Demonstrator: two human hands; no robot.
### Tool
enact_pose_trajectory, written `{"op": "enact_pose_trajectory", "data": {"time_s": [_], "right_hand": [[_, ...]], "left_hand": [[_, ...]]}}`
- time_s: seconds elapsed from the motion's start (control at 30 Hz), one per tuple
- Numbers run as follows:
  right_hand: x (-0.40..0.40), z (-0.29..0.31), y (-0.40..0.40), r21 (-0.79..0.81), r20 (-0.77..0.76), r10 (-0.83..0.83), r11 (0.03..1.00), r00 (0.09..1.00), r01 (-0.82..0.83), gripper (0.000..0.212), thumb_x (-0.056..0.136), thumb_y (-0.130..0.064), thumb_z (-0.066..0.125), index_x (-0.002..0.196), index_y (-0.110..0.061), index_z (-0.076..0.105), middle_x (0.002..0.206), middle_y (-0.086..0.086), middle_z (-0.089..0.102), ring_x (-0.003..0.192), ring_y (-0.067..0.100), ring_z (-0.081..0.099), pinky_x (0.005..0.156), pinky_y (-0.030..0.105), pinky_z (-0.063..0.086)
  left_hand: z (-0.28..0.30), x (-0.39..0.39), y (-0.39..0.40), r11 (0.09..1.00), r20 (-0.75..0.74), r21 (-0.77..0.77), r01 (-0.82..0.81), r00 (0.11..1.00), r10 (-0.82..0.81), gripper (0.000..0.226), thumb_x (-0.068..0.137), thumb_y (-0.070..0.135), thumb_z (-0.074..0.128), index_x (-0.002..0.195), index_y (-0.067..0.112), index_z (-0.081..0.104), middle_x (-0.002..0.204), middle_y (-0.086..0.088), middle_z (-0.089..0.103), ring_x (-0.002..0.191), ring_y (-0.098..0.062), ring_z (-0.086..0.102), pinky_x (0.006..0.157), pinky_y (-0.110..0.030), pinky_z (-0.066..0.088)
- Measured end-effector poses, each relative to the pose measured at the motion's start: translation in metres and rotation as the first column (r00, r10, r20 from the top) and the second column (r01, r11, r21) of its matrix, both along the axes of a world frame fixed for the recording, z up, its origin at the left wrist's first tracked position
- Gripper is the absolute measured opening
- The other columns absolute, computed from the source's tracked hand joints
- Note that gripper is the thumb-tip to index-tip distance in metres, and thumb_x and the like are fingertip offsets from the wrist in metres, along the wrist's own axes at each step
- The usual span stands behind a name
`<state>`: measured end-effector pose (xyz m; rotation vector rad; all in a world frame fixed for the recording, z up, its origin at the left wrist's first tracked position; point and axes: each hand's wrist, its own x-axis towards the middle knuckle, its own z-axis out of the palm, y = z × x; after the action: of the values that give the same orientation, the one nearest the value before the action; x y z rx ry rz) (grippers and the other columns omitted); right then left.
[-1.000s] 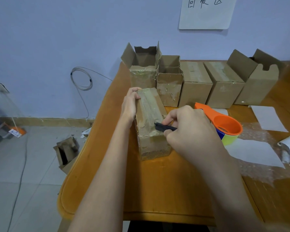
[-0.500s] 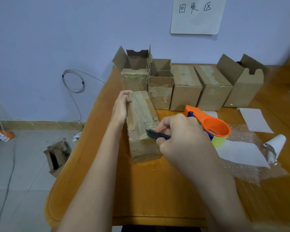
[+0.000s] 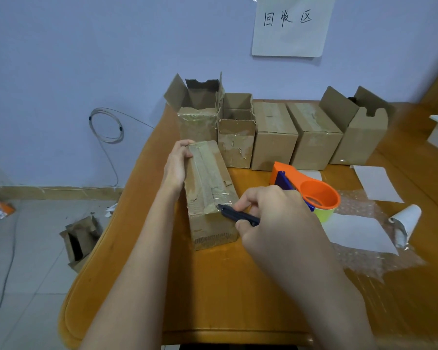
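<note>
A taped cardboard box (image 3: 208,188) lies lengthwise on the wooden table (image 3: 213,299), its top sealed with clear tape. My left hand (image 3: 176,165) grips the box's far left edge, fingers curled over the top corner. My right hand (image 3: 276,218) holds a dark blue cutter (image 3: 238,214) like a pen. The cutter's tip touches the tape at the near end of the box top.
Several cardboard boxes (image 3: 273,137) stand in a row at the table's back, some open. An orange tape dispenser (image 3: 311,193) sits right of the box. White sheets (image 3: 357,233), bubble wrap and a paper roll (image 3: 405,221) lie to the right. A torn box (image 3: 81,241) lies on the floor.
The cutter tip has slid along the tape towards the near end of the box top. My left hand keeps its hold. The camera view has shifted.
</note>
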<state>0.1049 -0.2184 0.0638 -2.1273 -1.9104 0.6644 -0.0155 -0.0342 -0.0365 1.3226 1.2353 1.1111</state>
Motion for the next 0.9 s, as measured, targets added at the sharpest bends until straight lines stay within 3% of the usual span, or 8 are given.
{"op": "enact_pose_trajectory", "data": {"time_s": [0.07, 0.17, 0.33, 0.5, 0.63, 0.77, 0.83, 0.9], "right_hand": [[0.003, -0.003, -0.004, 0.029, -0.02, 0.003, 1.0, 1.0, -0.003, 0.026, 0.097, -0.017, 0.05, 0.12, -0.024, 0.06, 0.116, -0.004, 0.063, 0.109, 0.016, 0.058, 0.079, 0.021, 0.043], [0.01, -0.014, -0.022, 0.182, -0.092, -0.065, 0.98, 0.994, 0.081, 0.018, 0.092, -0.025, 0.062, 0.106, -0.035, 0.061, 0.088, -0.014, 0.061, 0.088, 0.008, 0.057, 0.065, 0.016, 0.045], [0.037, -0.016, -0.026, 0.326, -0.185, -0.118, 0.929, 0.976, 0.174, 0.017, 0.089, -0.024, 0.066, 0.095, -0.036, 0.056, 0.065, -0.013, 0.057, 0.065, 0.002, 0.055, 0.052, 0.009, 0.033], [0.042, -0.034, -0.013, 0.419, -0.247, -0.203, 0.86, 0.948, 0.293, 0.016, 0.09, -0.021, 0.064, 0.101, -0.029, 0.057, 0.068, -0.012, 0.054, 0.069, 0.004, 0.052, 0.058, 0.023, 0.044], [0.045, -0.053, -0.002, 0.421, -0.26, -0.281, 0.828, 0.924, 0.37, 0.017, 0.092, -0.02, 0.062, 0.106, -0.027, 0.056, 0.076, -0.012, 0.055, 0.074, 0.01, 0.053, 0.071, 0.037, 0.052], [0.049, -0.06, 0.002, 0.415, -0.292, -0.298, 0.817, 0.909, 0.401, 0.018, 0.092, -0.019, 0.063, 0.107, -0.026, 0.056, 0.079, -0.011, 0.056, 0.074, 0.008, 0.051, 0.072, 0.036, 0.052], [0.051, -0.061, 0.002, 0.42, -0.303, -0.287, 0.816, 0.909, 0.398, 0.018, 0.092, -0.019, 0.063, 0.105, -0.026, 0.055, 0.078, -0.012, 0.055, 0.071, 0.005, 0.049, 0.067, 0.03, 0.048], [0.054, -0.061, 0.0, 0.422, -0.316, -0.274, 0.817, 0.908, 0.394, 0.017, 0.092, -0.019, 0.063, 0.104, -0.028, 0.055, 0.077, -0.012, 0.057, 0.07, 0.003, 0.05, 0.059, 0.02, 0.042]], "left_hand": [[0.001, 0.001, -0.001, 1.0, 0.003, 0.003, 0.01, 1.0, -0.01, 0.03, 0.068, 0.036, 0.041, 0.091, 0.037, 0.06, 0.108, -0.005, 0.062, 0.096, -0.024, 0.055, 0.091, -0.047, 0.046], [0.001, 0.002, -0.003, 1.0, -0.002, 0.014, 0.027, 1.0, -0.026, 0.032, 0.07, 0.037, 0.04, 0.095, 0.035, 0.059, 0.113, -0.008, 0.061, 0.099, -0.027, 0.056, 0.093, -0.049, 0.045], [-0.009, 0.001, -0.001, 0.997, -0.002, 0.022, -0.069, 0.998, 0.069, 0.024, 0.072, 0.038, 0.041, 0.085, 0.048, 0.059, 0.116, -0.005, 0.059, 0.109, -0.03, 0.055, 0.097, -0.057, 0.044], [-0.009, 0.008, -0.021, 0.931, -0.095, 0.051, -0.362, 0.926, 0.365, 0.033, 0.092, 0.031, 0.036, 0.121, 0.037, 0.049, 0.117, 0.003, 0.045, 0.105, -0.02, 0.048, 0.1, -0.044, 0.038], [-0.019, 0.006, -0.05, 0.827, -0.189, 0.119, -0.55, 0.805, 0.563, 0.045, 0.092, 0.035, 0.04, 0.137, 0.035, 0.037, 0.125, 0.001, 0.043, 0.109, -0.018, 0.044, 0.089, -0.038, 0.031], [-0.026, 0.014, -0.065, 0.685, -0.03, 0.125, -0.718, 0.687, 0.726, 0.066, 0.084, 0.04, 0.058, 0.142, 0.021, 0.033, 0.135, -0.004, 0.044, 0.12, -0.023, 0.043, 0.095, -0.042, 0.034], [-0.021, 0.016, -0.067, 0.623, 0.009, 0.261, -0.737, 0.647, 0.762, 0.067, 0.08, 0.029, 0.062, 0.141, 0.017, 0.037, 0.137, -0.006, 0.041, 0.126, -0.022, 0.039, 0.105, -0.044, 0.032], [-0.01, 0.015, -0.066, 0.621, 0.022, 0.444, -0.646, 0.701, 0.713, 0.055, 0.078, 0.02, 0.06, 0.132, 0.02, 0.05, 0.136, -0.003, 0.042, 0.128, -0.016, 0.038, 0.108, -0.039, 0.033]]}}
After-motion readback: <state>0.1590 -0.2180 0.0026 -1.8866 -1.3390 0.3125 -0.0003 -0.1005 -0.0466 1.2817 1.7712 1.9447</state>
